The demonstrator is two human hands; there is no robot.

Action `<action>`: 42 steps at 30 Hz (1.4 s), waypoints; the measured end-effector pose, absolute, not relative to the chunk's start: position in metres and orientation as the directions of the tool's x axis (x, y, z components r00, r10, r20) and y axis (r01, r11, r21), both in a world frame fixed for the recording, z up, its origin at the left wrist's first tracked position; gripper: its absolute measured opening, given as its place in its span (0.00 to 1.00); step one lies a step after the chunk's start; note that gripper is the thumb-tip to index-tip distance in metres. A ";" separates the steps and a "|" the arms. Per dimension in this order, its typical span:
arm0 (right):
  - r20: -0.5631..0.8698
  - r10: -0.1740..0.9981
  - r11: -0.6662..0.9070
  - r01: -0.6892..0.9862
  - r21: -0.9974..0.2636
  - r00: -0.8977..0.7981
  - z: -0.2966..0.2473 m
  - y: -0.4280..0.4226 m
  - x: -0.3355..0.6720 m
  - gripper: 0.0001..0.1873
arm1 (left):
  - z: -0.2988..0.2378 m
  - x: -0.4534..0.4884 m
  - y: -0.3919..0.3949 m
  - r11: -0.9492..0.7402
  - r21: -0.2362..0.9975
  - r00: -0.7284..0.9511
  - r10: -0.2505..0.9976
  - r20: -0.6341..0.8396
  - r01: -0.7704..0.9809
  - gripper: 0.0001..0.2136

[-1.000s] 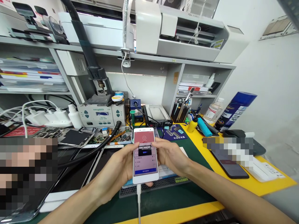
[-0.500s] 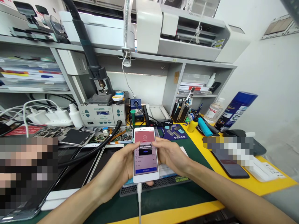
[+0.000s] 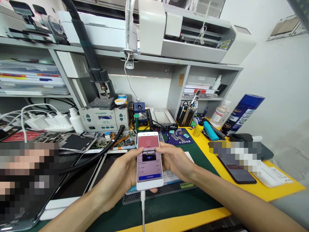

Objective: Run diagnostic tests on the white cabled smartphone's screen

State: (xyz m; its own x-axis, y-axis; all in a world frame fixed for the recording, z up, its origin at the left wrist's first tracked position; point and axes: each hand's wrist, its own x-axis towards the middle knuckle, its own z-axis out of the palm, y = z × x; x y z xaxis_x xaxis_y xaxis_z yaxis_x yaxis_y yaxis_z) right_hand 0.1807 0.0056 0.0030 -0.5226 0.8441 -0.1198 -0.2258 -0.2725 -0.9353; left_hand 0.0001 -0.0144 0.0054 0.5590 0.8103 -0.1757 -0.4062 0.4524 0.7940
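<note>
A white smartphone [image 3: 149, 161] with a lit red and white screen is held upright over the green mat [image 3: 173, 206]. My left hand [image 3: 123, 175] wraps its left edge and underside. Its right edge is gripped by my right hand [image 3: 176, 161], whose thumb rests on the screen's right side. A white cable [image 3: 143, 209] is plugged into the phone's bottom and runs toward me.
A soldering station [image 3: 103, 117] and black hose [image 3: 96, 154] sit behind left, with phone parts and circuit boards. A dark phone [image 3: 238, 172], blue spray can [image 3: 241, 112], yellow bottle [image 3: 198, 129] and tool holder [image 3: 187, 117] lie right. Shelves rise behind.
The view has shifted slightly; both hands and the phone stay in the same grip and place.
</note>
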 end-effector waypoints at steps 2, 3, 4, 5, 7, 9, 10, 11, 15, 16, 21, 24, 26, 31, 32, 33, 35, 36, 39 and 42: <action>-0.126 0.845 -0.275 -0.221 -0.936 -0.519 0.004 0.005 0.180 0.17 | 0.005 0.000 -0.014 0.450 0.795 0.560 0.810 -0.172 -0.407 0.19; -0.126 0.846 -0.276 -0.223 -0.935 -0.518 0.003 0.005 0.180 0.17 | 0.005 0.000 -0.014 0.453 0.794 0.562 0.809 -0.175 -0.405 0.19; -0.123 0.847 -0.275 -0.226 -0.935 -0.518 0.003 0.005 0.180 0.17 | 0.005 0.000 -0.014 0.456 0.794 0.561 0.808 -0.180 -0.403 0.19; -0.118 0.847 -0.272 -0.232 -0.934 -0.518 0.002 0.005 0.180 0.17 | 0.005 0.000 -0.014 0.459 0.793 0.558 0.808 -0.186 -0.401 0.19; -0.108 0.846 -0.268 -0.242 -0.933 -0.522 0.001 0.006 0.180 0.17 | 0.006 0.000 -0.015 0.462 0.790 0.553 0.810 -0.193 -0.402 0.19; -0.107 0.846 -0.267 -0.242 -0.933 -0.523 0.001 0.006 0.180 0.18 | 0.007 0.000 -0.015 0.463 0.789 0.550 0.812 -0.196 -0.403 0.19; -0.109 0.846 -0.267 -0.238 -0.934 -0.522 0.001 0.006 0.180 0.18 | 0.007 0.000 -0.015 0.464 0.789 0.550 0.812 -0.197 -0.403 0.19; -0.111 0.847 -0.266 -0.234 -0.935 -0.521 0.001 0.006 0.181 0.18 | 0.007 0.000 -0.015 0.466 0.788 0.551 0.811 -0.198 -0.403 0.19; -0.113 0.848 -0.263 -0.225 -0.938 -0.518 0.002 0.005 0.181 0.17 | 0.007 0.001 -0.015 0.466 0.788 0.551 0.811 -0.199 -0.402 0.19; -0.112 0.849 -0.262 -0.227 -0.938 -0.516 0.002 0.005 0.181 0.17 | 0.007 0.001 -0.014 0.465 0.789 0.549 0.812 -0.199 -0.401 0.19; -0.099 0.853 -0.253 -0.239 -0.937 -0.513 0.001 0.005 0.180 0.17 | 0.008 0.002 -0.014 0.458 0.793 0.540 0.818 -0.199 -0.402 0.18; -0.106 0.852 -0.255 -0.229 -0.940 -0.513 0.000 0.005 0.180 0.17 | 0.007 0.001 -0.015 0.460 0.791 0.545 0.816 -0.196 -0.404 0.18; -0.109 0.854 -0.252 -0.221 -0.942 -0.509 0.000 0.005 0.180 0.18 | 0.006 0.000 -0.015 0.462 0.787 0.546 0.815 -0.194 -0.410 0.18; -0.106 0.857 -0.238 -0.206 -0.949 -0.504 0.000 0.006 0.180 0.18 | 0.005 0.000 -0.016 0.471 0.780 0.560 0.806 -0.192 -0.411 0.18; -0.106 0.856 -0.237 -0.203 -0.950 -0.506 0.000 0.006 0.180 0.18 | 0.005 0.000 -0.016 0.470 0.782 0.562 0.805 -0.189 -0.410 0.18; -0.104 0.855 -0.236 -0.203 -0.950 -0.507 0.000 0.006 0.180 0.18 | 0.005 0.000 -0.016 0.468 0.783 0.562 0.806 -0.188 -0.410 0.18; -0.100 0.855 -0.236 -0.210 -0.949 -0.509 -0.001 0.006 0.180 0.18 | 0.005 0.000 -0.016 0.465 0.785 0.558 0.808 -0.188 -0.409 0.18; -0.100 0.855 -0.238 -0.214 -0.948 -0.510 -0.001 0.006 0.180 0.18 | 0.004 0.000 -0.016 0.465 0.785 0.556 0.809 -0.189 -0.409 0.18; -0.101 0.854 -0.241 -0.215 -0.946 -0.511 -0.001 0.006 0.181 0.18 | 0.003 -0.001 -0.015 0.464 0.786 0.555 0.810 -0.189 -0.408 0.18; -0.110 0.851 -0.246 -0.204 -0.948 -0.513 0.000 0.006 0.181 0.18 | 0.003 -0.001 -0.014 0.466 0.786 0.558 0.808 -0.190 -0.407 0.19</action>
State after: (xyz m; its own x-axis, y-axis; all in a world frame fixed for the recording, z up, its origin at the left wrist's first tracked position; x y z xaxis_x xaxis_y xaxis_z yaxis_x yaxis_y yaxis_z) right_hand 0.1813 0.0061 -0.0005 -0.5134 0.8510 -0.1102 -0.2037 -0.2456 -0.9477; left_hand -0.0012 -0.0141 0.0033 0.5583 0.8075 -0.1903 -0.4067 0.4663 0.7856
